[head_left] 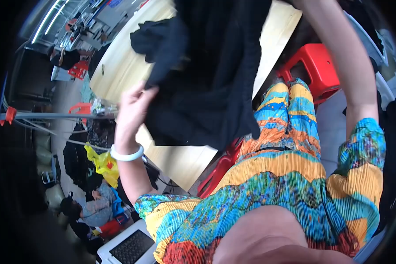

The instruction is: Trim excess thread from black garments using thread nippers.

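Note:
A large piece of black cloth (207, 97), perhaps a garment, hangs stretched in front of me over the wooden table (119, 75). Its far end runs out of the picture at the top. My left hand (136, 103), with a white bangle on the wrist, pinches the cloth's left edge between thumb and fingers. My right arm reaches up along the right side to the cloth's far side. Only a sliver of my right hand (298, 3) shows at the top rim, so its fingers are hidden. A dark bunched fold (156, 42) of cloth lies over the tabletop at the upper left.
A red plastic stool (314, 70) stands right of the table, and a red seat (222, 169) is near my lap. A grey rail (61, 116) crosses at left, above a yellow plastic bag (103, 165). Another person (92, 209) sits at lower left; machines stand at upper left.

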The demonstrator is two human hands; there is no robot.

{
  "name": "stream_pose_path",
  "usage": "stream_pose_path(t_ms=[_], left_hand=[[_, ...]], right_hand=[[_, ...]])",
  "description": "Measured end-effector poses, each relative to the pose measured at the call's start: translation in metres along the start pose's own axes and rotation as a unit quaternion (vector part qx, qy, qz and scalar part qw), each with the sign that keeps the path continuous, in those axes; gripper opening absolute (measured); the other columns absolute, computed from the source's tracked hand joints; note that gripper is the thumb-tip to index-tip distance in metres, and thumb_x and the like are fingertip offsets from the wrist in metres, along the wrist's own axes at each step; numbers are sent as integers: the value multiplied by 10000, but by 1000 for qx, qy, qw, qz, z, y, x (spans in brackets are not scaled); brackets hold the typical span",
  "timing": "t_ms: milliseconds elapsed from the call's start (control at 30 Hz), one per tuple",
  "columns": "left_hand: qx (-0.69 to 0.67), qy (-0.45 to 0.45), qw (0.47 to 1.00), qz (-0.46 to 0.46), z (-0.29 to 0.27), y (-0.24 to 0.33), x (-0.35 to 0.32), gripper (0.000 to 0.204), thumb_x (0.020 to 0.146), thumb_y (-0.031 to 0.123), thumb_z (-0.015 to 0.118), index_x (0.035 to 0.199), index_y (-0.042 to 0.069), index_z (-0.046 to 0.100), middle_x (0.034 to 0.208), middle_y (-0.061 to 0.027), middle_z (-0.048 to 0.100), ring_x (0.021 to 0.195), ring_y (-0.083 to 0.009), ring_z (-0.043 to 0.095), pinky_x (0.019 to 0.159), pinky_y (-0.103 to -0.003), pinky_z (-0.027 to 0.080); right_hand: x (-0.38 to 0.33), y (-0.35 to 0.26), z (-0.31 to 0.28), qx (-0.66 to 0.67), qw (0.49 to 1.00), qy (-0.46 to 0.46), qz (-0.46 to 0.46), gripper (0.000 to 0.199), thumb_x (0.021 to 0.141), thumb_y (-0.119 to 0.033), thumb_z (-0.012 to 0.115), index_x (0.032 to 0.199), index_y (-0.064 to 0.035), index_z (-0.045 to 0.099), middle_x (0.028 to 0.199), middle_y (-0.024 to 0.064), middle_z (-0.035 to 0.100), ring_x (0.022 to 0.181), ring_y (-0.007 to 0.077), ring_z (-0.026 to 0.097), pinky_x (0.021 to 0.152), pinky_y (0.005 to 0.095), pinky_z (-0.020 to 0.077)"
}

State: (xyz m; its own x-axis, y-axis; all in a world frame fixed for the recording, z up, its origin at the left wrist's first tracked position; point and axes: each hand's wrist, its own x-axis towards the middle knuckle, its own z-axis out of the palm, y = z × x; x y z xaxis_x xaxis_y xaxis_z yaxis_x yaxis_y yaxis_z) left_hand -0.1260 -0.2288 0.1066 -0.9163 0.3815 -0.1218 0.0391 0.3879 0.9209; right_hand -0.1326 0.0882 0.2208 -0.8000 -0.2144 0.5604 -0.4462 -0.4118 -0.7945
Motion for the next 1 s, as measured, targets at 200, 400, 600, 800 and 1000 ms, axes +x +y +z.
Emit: stream_pose_path(t_ms=[200,400,600,800,1000], left_hand=[[-159,-47,986,9,-2,-68,-4,284,814,119,540,1057,-27,560,1051,-56,556,917,-121,523,849,-219,359],[-614,-122,778,-54,6,-100,-1,297,838,150,450,1040,-56,521,1068,-176,567,1000,-281,550,917,-388,405],[-271,82,918,-276,49,-142,1,466,755,113,616,1176,-2,454,1013,-44,521,885,-97,507,751,-206,424],[-56,17,978,-198,29,-110,27,303,835,320,557,1018,79,563,809,24,531,645,-41,463,569,-161,375],[22,-21,991,-132,61,-72,85,313,813,262,594,991,6,561,772,0,552,652,-58,480,599,-187,394]], right_hand=[[-58,128,-88,237,943,66,224,191,762,-76,599,939,-10,574,855,95,625,734,185,610,685,292,504],[-58,128,-97,70,948,220,221,189,763,-85,613,938,-30,565,807,76,614,699,169,600,637,297,515],[-120,199,-142,-553,768,-37,323,290,806,-314,580,903,-41,589,735,55,590,675,96,526,639,235,433],[-134,208,-130,-594,770,23,232,255,823,-268,546,928,-40,586,788,98,610,766,172,585,723,288,453],[-122,210,-79,-493,848,38,190,232,818,-225,552,925,-20,576,792,78,600,773,145,575,728,257,443]])
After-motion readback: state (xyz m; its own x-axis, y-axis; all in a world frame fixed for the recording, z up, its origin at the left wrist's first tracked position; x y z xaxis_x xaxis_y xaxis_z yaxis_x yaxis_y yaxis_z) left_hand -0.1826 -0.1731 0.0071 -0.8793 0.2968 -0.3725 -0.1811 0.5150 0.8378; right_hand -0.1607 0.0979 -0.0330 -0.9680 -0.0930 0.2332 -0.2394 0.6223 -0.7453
